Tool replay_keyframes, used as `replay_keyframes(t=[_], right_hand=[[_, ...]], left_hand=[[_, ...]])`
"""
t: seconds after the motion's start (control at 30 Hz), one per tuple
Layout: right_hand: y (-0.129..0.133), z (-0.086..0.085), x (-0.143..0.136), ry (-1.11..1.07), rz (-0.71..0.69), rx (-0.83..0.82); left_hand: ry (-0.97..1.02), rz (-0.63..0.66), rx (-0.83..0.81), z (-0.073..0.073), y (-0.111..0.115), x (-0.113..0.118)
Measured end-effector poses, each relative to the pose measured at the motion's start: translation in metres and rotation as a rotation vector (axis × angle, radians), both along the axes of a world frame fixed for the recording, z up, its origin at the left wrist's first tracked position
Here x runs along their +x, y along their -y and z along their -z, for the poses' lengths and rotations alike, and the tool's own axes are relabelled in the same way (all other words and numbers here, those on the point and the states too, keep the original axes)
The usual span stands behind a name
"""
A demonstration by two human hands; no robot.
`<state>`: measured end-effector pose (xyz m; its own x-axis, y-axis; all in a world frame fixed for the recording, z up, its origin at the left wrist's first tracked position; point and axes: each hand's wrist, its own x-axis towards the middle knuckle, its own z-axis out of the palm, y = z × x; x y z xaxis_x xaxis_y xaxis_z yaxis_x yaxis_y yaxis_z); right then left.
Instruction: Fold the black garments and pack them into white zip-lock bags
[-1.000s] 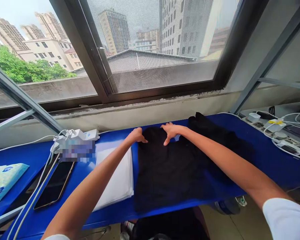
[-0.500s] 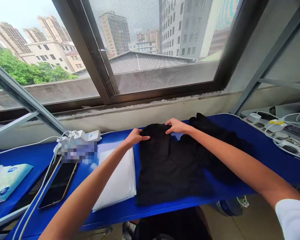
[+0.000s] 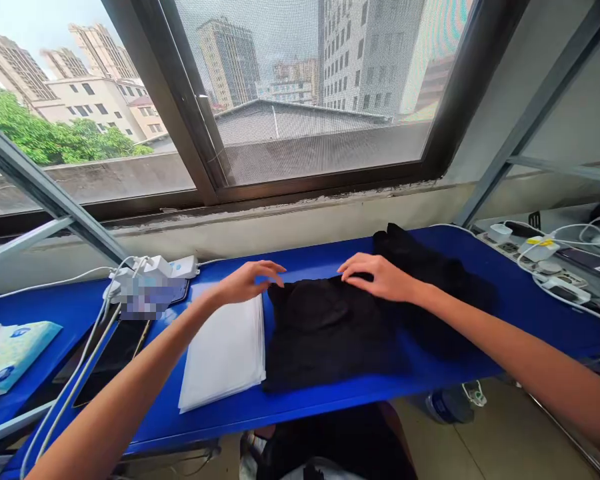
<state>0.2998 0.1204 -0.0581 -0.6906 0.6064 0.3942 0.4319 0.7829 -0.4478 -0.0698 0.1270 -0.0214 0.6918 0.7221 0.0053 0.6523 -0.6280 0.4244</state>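
A piece of black clothing [image 3: 325,333] lies folded over on the blue table [image 3: 220,427], a curved fold across its upper half. At its upper left corner is my left hand [image 3: 247,281], thumb and fingers apart with nothing visible between them. My right hand [image 3: 380,277] is over the upper right edge of the clothing, its thumb and fingertips parted; whether they touch the cloth I cannot tell. A second heap of black fabric [image 3: 435,287] lies to the right, partly behind my right forearm.
Left of the clothing lies a stack of white plastic bags [image 3: 225,353]. Further left are a power strip with chargers [image 3: 163,270], a dark phone [image 3: 113,353], cables and a tissue pack [image 3: 17,353]. More chargers [image 3: 540,250] crowd the right side. A window [image 3: 320,100] is behind the table.
The far edge of the clothing has come down toward me, making it shorter. My left hand has let go and moved left; my right hand has shifted right and nearer, its grip loosened.
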Motion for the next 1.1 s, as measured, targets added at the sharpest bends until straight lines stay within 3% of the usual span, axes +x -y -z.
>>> replay_keyframes(t=[0.1,0.2,0.37,0.47,0.57,0.67,0.73,0.8,0.9,1.0,1.1], right_hand=[[-0.03,0.002,0.0,0.2,0.145,-0.137],[-0.056,0.006,0.001,0.35,0.171,-0.243],[-0.065,0.0,0.012,0.294,0.263,-0.17],[-0.043,-0.009,0.02,0.234,0.373,-0.048],[0.001,-0.01,0.03,0.109,0.366,0.171],[0.052,0.003,0.04,0.012,0.243,0.405],[0.078,0.017,0.042,0.058,0.185,0.471],[0.094,0.031,0.043,0.143,0.151,0.521],[0.103,0.045,0.042,0.23,0.114,0.622],[0.108,0.047,0.043,0.288,0.086,0.692],[0.12,0.04,0.043,0.37,0.063,0.647]], left_hand=[[-0.027,-0.092,-0.067,0.005,-0.02,0.015],[-0.119,-0.083,-0.114,0.016,-0.036,0.024],[-0.135,-0.117,-0.077,0.016,-0.036,0.024],[-0.137,-0.137,-0.015,0.007,-0.012,0.028],[-0.131,-0.167,0.22,0.005,0.035,0.032],[-0.182,-0.037,0.577,0.017,0.088,0.032],[-0.248,0.072,0.689,0.027,0.111,0.032],[-0.313,0.124,0.694,0.033,0.119,0.032],[-0.373,0.153,0.639,0.034,0.111,0.031],[-0.385,0.206,0.574,0.028,0.102,0.026],[-0.391,0.199,0.53,0.027,0.107,0.02]])
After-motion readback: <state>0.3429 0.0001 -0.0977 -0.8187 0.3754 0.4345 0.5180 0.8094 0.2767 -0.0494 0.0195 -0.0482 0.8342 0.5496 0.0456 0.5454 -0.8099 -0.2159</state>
